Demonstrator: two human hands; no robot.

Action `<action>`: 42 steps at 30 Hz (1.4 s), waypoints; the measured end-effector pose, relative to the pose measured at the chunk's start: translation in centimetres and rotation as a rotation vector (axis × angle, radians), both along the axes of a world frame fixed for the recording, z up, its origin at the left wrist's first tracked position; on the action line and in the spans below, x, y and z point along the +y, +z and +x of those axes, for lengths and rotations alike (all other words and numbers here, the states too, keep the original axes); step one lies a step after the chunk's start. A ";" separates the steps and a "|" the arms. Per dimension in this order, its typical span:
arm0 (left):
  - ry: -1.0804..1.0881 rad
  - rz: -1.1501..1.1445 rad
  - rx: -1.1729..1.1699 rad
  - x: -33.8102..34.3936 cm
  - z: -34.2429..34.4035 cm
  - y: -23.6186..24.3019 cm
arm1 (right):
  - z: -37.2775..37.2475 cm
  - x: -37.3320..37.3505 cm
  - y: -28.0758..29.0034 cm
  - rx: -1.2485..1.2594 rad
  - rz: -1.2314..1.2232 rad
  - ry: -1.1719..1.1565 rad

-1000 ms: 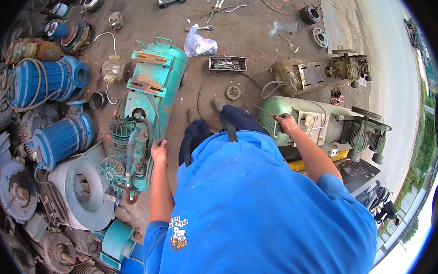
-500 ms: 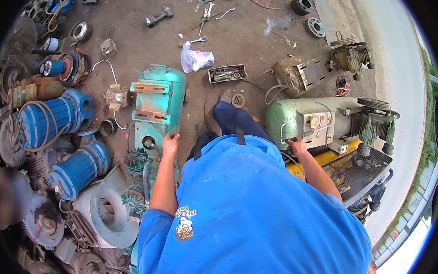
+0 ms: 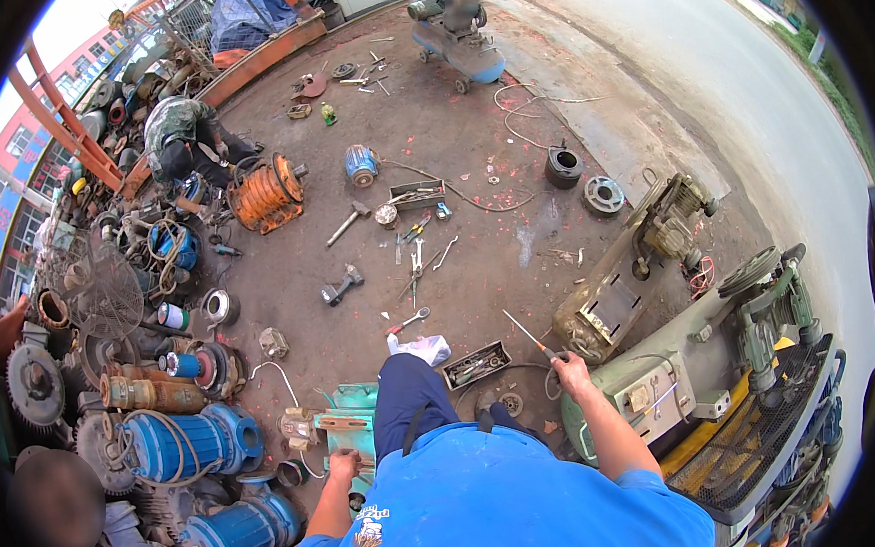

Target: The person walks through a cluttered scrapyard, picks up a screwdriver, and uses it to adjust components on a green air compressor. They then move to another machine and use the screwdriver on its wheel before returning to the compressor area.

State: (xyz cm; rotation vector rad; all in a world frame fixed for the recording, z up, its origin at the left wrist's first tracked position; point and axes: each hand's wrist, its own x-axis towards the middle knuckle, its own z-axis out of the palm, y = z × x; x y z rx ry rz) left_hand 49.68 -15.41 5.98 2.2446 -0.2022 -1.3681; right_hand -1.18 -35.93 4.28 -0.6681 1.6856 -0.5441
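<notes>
My right hand point(image 3: 570, 371) grips a screwdriver point(image 3: 531, 334) by its reddish-orange handle; the long thin shaft points forward and left. That hand is over the front end of a pale green compressor tank point(image 3: 606, 404). My left hand point(image 3: 344, 467) is curled closed above a teal compressor tank point(image 3: 355, 398), with nothing seen in it. Between my hands, a metal tray of small tools point(image 3: 477, 365) lies by my feet. Just ahead of my raised knee sits a white plastic bag point(image 3: 424, 348), partly hidden by my leg.
Blue pumps point(image 3: 182, 445) and old motor parts crowd the left. A ratchet point(image 3: 409, 320), a cordless tool point(image 3: 342, 284) and a hammer point(image 3: 348, 223) lie on the ground ahead. Far left, a person point(image 3: 189, 143) crouches by an orange motor point(image 3: 267, 196). A brownish compressor point(image 3: 605, 303) stands right.
The view has tilted up and forward, and one leg has lifted in a step. My right hand has swung ahead, bringing the screwdriver into clear sight. My left hand stays low beside the teal tank.
</notes>
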 end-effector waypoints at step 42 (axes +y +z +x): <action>-0.107 0.158 0.127 -69.1 -3.9 -13.6 | -13.4 -39.2 -4.6 0.548 0.480 0.539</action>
